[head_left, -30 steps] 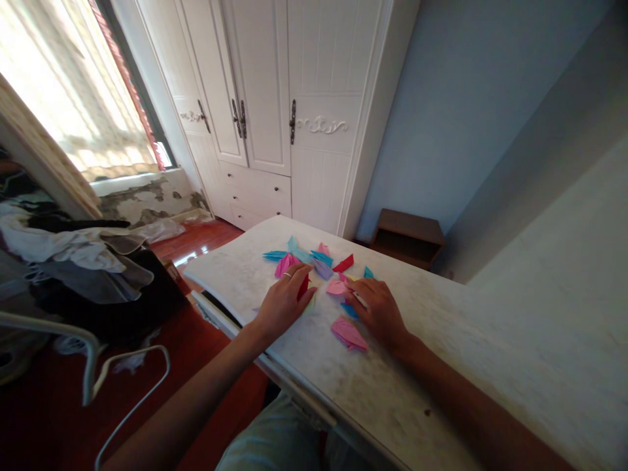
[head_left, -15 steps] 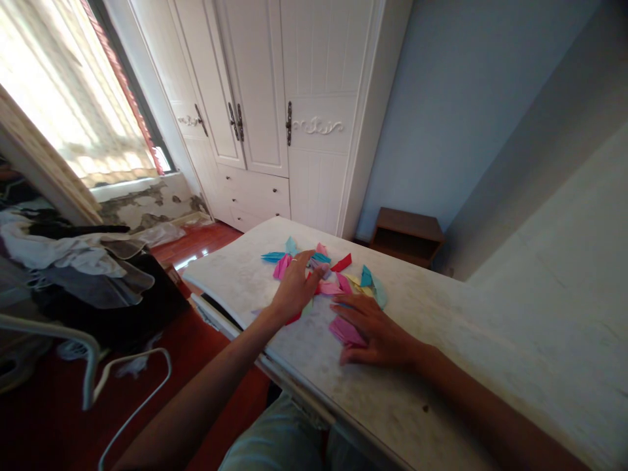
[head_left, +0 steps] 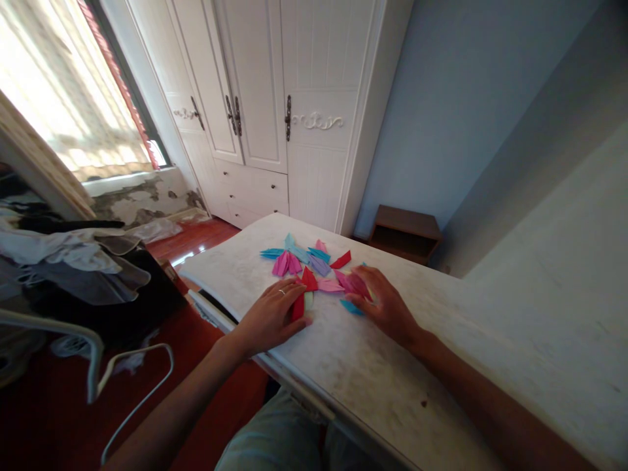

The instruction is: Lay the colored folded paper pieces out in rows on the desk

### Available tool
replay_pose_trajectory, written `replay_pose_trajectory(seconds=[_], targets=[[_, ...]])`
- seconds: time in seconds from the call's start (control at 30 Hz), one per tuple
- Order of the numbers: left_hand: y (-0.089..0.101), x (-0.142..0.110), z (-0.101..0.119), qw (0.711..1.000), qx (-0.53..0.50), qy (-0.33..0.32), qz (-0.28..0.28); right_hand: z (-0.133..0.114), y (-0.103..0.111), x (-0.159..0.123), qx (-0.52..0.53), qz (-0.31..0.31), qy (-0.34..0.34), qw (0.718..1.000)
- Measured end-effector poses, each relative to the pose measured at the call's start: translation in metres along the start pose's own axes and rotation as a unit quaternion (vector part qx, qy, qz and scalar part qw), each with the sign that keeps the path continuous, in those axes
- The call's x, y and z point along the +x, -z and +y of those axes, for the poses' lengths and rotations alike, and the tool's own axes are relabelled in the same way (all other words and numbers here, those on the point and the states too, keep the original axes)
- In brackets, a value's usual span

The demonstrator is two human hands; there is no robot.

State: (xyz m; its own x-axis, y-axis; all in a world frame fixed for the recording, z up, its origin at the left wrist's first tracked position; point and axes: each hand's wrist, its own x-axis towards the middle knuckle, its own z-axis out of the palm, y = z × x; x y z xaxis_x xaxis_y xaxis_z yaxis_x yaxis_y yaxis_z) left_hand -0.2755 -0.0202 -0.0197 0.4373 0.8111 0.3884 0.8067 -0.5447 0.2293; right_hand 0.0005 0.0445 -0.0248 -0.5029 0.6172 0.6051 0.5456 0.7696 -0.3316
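Resting low over the desk [head_left: 343, 392], the left hand [head_left: 272, 314] is nearest the left edge from where I stand, thumb well apart from the fingers. Just beyond its fingertips lie a blue folded paper [head_left: 271, 253], a magenta one [head_left: 287, 263] and a light blue one [head_left: 296, 248]. Between its thumb and fingers is a tall red paper [head_left: 297, 309]; whether it is pinched or merely touched, I can't tell. A pale green slip [head_left: 309, 301] sits right against that red, on the side facing the other hand. Farther out, between both hands, are a lavender paper [head_left: 319, 264] and a pink one [head_left: 330, 286].

The right hand [head_left: 387, 304] is curved, its thumb and fingers parted around the end of a magenta fold [head_left: 352, 282]; again, I couldn't swear to a grip. A blue piece [head_left: 352, 307] lies just below its thumb.

To my mind, thin folds like these want light fingertips: nudge by the creased edges, keep the palms raised, and shift one piece without dragging its neighbours.
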Motion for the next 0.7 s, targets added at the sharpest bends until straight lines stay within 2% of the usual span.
replay_pose_trajectory(seconds=[0.07,0.13,0.27,0.37,0.53,0.7], targets=[[-0.003,-0.002,0.000,1.000,0.020,0.008,-0.001,0.006,-0.002,0.003,-0.037,-0.006,-0.049,0.998],[-0.005,-0.003,-0.001,0.999,0.032,0.020,0.014,0.011,-0.004,0.003,-0.070,-0.028,-0.069,0.995],[-0.012,-0.005,-0.009,0.998,0.050,0.039,0.027,0.014,-0.001,0.000,-0.125,-0.086,-0.033,0.988],[-0.015,-0.005,-0.014,0.997,0.051,0.053,0.025,0.012,0.006,-0.001,-0.148,-0.108,-0.022,0.983],[-0.011,-0.002,-0.013,0.996,0.039,0.072,0.030,0.005,0.018,-0.003,-0.218,-0.101,-0.085,0.967],[0.005,0.010,-0.017,0.994,0.021,0.071,0.085,0.010,0.021,-0.003,-0.253,-0.070,-0.105,0.959]])
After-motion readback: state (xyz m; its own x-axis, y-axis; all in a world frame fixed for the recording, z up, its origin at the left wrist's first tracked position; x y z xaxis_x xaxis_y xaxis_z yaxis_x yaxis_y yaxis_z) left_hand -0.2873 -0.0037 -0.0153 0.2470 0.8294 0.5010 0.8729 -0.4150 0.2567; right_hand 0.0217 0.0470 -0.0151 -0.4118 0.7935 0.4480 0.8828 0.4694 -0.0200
